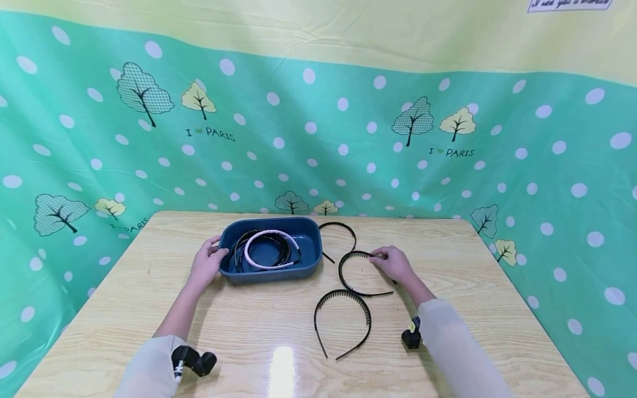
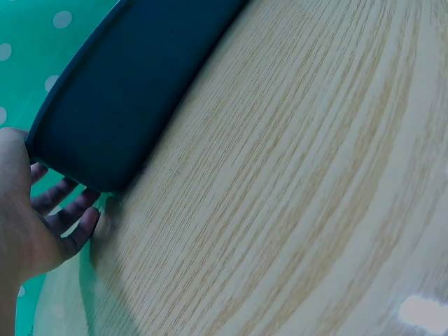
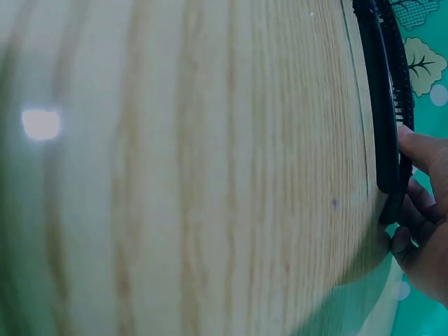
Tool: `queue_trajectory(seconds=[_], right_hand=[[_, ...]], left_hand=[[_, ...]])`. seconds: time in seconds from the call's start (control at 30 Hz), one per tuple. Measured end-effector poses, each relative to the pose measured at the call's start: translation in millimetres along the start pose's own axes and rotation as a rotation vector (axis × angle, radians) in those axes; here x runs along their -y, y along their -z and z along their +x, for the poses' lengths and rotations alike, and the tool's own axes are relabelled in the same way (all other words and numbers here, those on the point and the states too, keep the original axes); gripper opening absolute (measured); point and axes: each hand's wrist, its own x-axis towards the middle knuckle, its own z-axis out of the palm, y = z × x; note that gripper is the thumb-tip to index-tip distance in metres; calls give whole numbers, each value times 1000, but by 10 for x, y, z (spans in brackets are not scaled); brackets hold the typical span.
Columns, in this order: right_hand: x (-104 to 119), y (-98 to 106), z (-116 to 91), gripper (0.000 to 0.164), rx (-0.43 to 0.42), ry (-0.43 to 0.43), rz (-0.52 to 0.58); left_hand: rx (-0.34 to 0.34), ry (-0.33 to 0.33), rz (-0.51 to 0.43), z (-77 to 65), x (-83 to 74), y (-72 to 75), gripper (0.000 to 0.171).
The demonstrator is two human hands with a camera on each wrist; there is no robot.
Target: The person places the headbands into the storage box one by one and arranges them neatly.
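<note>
My left hand (image 1: 205,264) grips the left end of a dark blue plastic bin (image 1: 271,276), its thumb at the rim. In the left wrist view, the fingers of that hand (image 2: 42,231) spread along the bin's outer end wall (image 2: 119,98). Inside lie a pale pink wrapped headband (image 1: 247,252) and black headbands, partly overlapped. Right of the bin, my right hand (image 1: 395,266) pinches a black toothed headband (image 1: 341,272) by its right side. The right wrist view shows this headband (image 3: 383,105) edge-on, between thumb and fingers of the hand (image 3: 428,224).
One black toothed headband (image 1: 316,319) lies nearest me on the wooden table (image 1: 239,342). Another black headband (image 1: 355,236) lies farther back, beside the bin's right end. A green dotted cloth (image 1: 308,149) hangs behind the table.
</note>
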Motion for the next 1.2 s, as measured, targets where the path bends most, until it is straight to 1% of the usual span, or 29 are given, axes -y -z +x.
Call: queue_trajectory(seconds=[0.17, 0.43, 0.6, 0.77, 1.2], right_hand=[[23, 17, -24, 24, -12, 8, -2], [19, 48, -53, 25, -48, 35, -4], [1, 60, -54, 26, -53, 44, 4], [-7, 82, -53, 28, -59, 32, 16], [30, 161, -61, 28, -90, 38, 24]], left_hand=[[-1, 4, 1, -5, -6, 0, 51], [-2, 5, -2, 4, 9, -3, 51], [1, 11, -9, 9, 14, -4, 51], [3, 12, -10, 10, 14, -2, 52], [-1, 1, -11, 21, 41, -1, 52]])
